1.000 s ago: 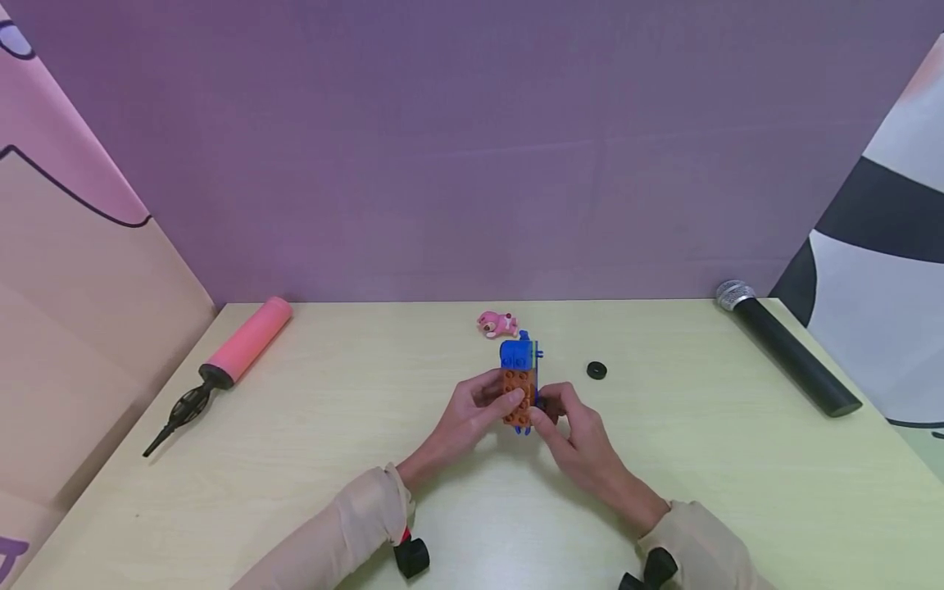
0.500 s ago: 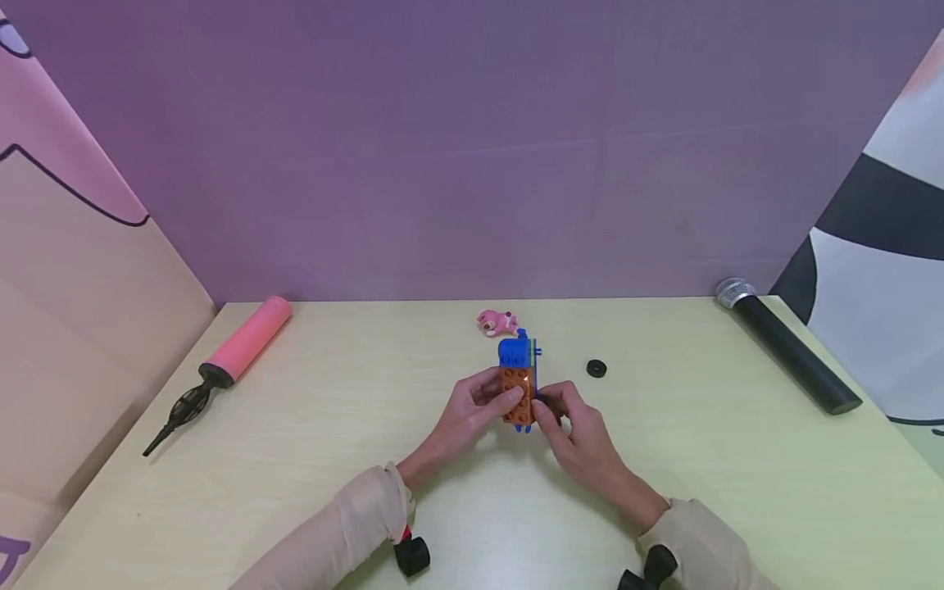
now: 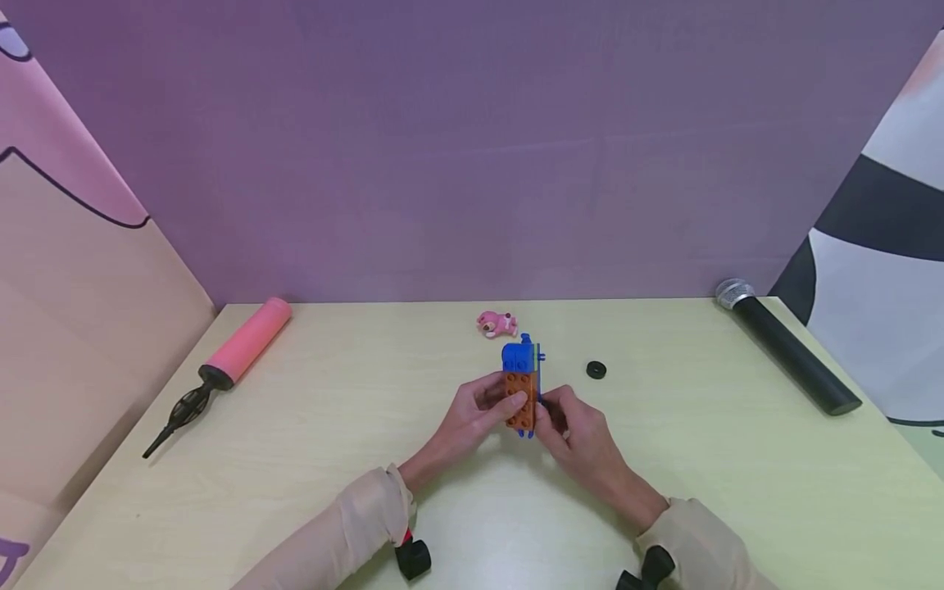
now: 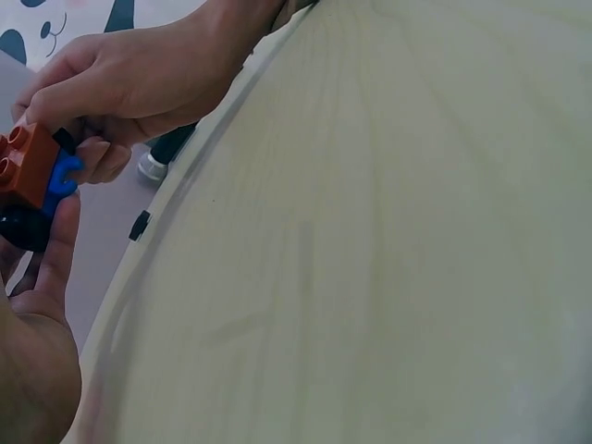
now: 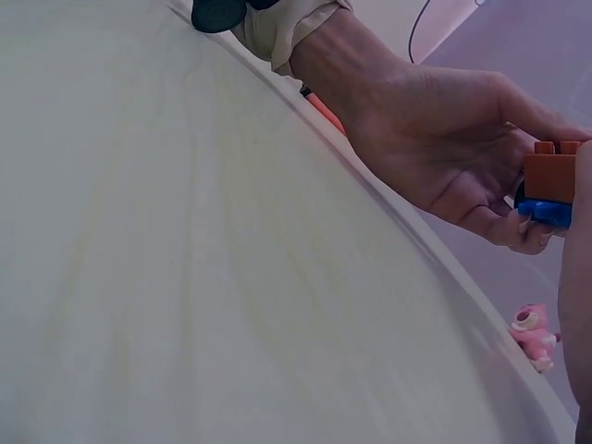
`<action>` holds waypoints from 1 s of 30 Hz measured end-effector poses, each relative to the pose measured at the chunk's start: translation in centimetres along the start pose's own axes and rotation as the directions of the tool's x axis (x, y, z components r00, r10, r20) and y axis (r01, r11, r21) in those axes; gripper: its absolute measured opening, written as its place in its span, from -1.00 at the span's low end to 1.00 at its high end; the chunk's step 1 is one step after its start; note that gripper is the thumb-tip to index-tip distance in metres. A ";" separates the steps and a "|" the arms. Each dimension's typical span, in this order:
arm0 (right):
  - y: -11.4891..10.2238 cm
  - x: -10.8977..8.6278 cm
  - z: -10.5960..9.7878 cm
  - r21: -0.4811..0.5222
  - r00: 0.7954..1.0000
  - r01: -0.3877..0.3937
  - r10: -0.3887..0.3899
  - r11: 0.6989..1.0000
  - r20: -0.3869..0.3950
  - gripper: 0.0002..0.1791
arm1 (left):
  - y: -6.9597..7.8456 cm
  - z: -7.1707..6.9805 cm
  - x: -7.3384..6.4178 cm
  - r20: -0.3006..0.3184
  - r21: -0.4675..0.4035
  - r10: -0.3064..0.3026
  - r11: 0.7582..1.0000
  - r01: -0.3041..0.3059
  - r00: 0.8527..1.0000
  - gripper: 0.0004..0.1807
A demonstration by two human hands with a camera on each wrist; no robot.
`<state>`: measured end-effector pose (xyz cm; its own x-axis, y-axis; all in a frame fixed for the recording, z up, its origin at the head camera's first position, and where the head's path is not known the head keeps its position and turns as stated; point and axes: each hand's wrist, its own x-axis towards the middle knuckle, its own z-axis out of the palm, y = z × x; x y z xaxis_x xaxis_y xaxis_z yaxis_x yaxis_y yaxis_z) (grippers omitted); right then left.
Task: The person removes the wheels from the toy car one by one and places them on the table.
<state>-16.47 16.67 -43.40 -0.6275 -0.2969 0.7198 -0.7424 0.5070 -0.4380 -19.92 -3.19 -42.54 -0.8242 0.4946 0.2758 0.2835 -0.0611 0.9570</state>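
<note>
A toy block car (image 3: 520, 392) of blue and orange studded bricks is held up over the table in both hands. My left hand (image 3: 470, 419) grips it from the left, thumb across the orange brick. In the left wrist view a black wheel (image 4: 25, 228) shows on the car's near side, by the left fingers. My right hand (image 3: 584, 436) pinches a small black wheel (image 4: 64, 141) against the car's right side, mostly hidden by the fingers. A loose black wheel (image 3: 596, 370) lies on the table to the right of the car.
Behind the car lies a small pink bear figure (image 3: 497, 324). A pink hand pump (image 3: 251, 342) with a black nozzle is at the left of the table (image 3: 354, 352). Along the right edge lies a black microphone (image 3: 792, 352). A purple panel (image 3: 472, 164) stands behind the table.
Both hands keep hold of the car, which has shifted only slightly. The right fingers have closed in on its side, and the black wheel there is now more hidden.
</note>
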 end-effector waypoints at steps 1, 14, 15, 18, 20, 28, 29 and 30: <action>0.0 0.0 0.0 -0.010 1.000 0.011 -0.011 1.000 0.000 -0.76 | 0.0 0.0 0.0 0.003 0.002 -0.002 1.000 0.002 1.000 -0.43; -0.3 0.0 0.0 0.066 0.995 -0.098 0.097 0.993 0.007 -0.76 | 0.2 -0.5 0.1 -0.024 0.010 -0.006 1.000 0.006 1.000 -0.42; -0.2 0.0 0.1 0.078 0.994 -0.109 0.110 0.991 0.000 -0.75 | 0.2 -0.5 0.1 -0.029 0.007 -0.005 1.000 0.005 1.000 -0.42; -0.2 -0.1 0.2 0.092 0.993 -0.120 0.122 0.988 -0.011 -0.73 | 0.2 -0.5 0.1 -0.038 -0.003 0.004 1.000 -0.004 0.999 -0.44; 0.0 -0.1 0.3 0.096 0.994 -0.104 0.105 0.990 -0.015 -0.75 | 0.1 -0.4 0.1 -0.038 -0.009 0.009 1.000 -0.009 0.999 -0.44; 0.3 0.0 0.1 0.074 0.999 -0.010 0.013 0.997 -0.042 -0.73 | 0.0 -0.3 0.1 0.003 -0.009 -0.005 1.000 0.005 1.000 -0.43; 0.3 0.0 0.1 0.073 0.999 -0.001 0.005 0.997 -0.045 -0.74 | 0.0 -0.3 0.1 0.007 -0.007 -0.006 1.000 0.006 1.000 -0.45; 0.3 0.0 0.0 0.075 0.999 0.006 -0.002 0.997 -0.045 -0.75 | 0.0 -0.2 0.1 0.011 -0.008 -0.007 1.000 0.007 1.000 -0.47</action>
<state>-16.67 16.77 -43.54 -0.6145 -0.2611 0.7445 -0.7615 0.4428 -0.4733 -20.12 -3.36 -42.53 -0.8209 0.5042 0.2682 0.2739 -0.0645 0.9596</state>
